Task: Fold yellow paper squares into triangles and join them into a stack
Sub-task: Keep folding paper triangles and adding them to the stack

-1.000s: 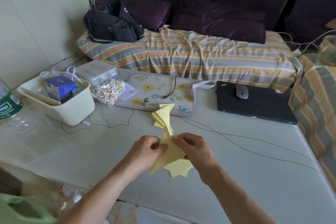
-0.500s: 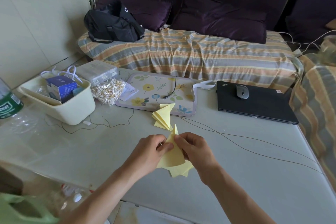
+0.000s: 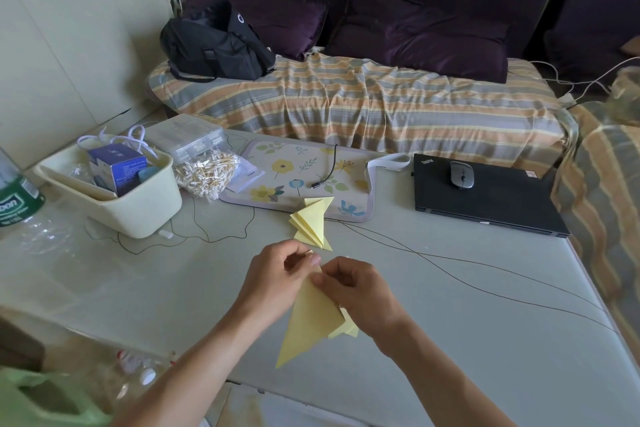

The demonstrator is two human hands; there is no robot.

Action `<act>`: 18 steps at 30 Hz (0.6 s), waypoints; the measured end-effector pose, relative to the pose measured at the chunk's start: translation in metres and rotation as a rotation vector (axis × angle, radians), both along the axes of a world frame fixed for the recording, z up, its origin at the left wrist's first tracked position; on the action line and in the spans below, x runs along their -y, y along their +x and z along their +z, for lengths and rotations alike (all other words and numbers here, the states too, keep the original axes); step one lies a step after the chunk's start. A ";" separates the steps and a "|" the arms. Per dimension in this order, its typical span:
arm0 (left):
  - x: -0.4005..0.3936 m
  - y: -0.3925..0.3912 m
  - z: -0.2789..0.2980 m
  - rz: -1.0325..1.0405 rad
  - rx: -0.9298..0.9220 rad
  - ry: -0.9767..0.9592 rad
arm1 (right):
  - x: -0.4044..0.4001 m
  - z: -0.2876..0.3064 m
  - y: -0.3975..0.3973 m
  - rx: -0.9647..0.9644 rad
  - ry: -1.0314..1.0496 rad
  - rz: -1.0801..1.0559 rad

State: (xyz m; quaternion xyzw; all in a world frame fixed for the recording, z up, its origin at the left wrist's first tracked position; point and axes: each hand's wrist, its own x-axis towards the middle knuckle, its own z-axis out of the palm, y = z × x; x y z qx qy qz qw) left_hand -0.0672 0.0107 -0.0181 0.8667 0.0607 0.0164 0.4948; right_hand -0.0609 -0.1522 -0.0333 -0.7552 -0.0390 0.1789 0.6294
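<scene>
My left hand (image 3: 277, 279) and my right hand (image 3: 360, 291) met just above the table (image 3: 450, 340), fingertips together, both pinching the top of a folded yellow paper triangle (image 3: 311, 319) whose long point hung down toward the table's near edge. Under my right hand a few more yellow sheets (image 3: 348, 328) lay partly hidden, their corners poking out beside the triangle. Just beyond my hands, further in on the table, the stack of joined triangles (image 3: 313, 222) lay fanned, its far tip resting on the edge of a floral mat (image 3: 301, 170). Thin dark cables (image 3: 485, 274) ran across the table from the stack toward the table's right side. On the table's far right sat a closed black laptop (image 3: 485, 198) with a mouse (image 3: 461, 174) on top; on its far left stood a cream tub (image 3: 138, 204) holding a blue box (image 3: 116, 168)
</scene>
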 end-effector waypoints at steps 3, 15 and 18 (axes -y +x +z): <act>-0.005 0.001 -0.001 0.087 -0.075 -0.153 | 0.002 0.001 0.001 -0.015 -0.035 0.006; -0.006 0.006 0.000 0.331 -0.191 -0.450 | 0.002 0.002 0.003 -0.015 -0.131 -0.022; -0.005 0.003 0.001 0.255 -0.211 -0.490 | 0.004 -0.001 0.003 -0.006 -0.175 -0.047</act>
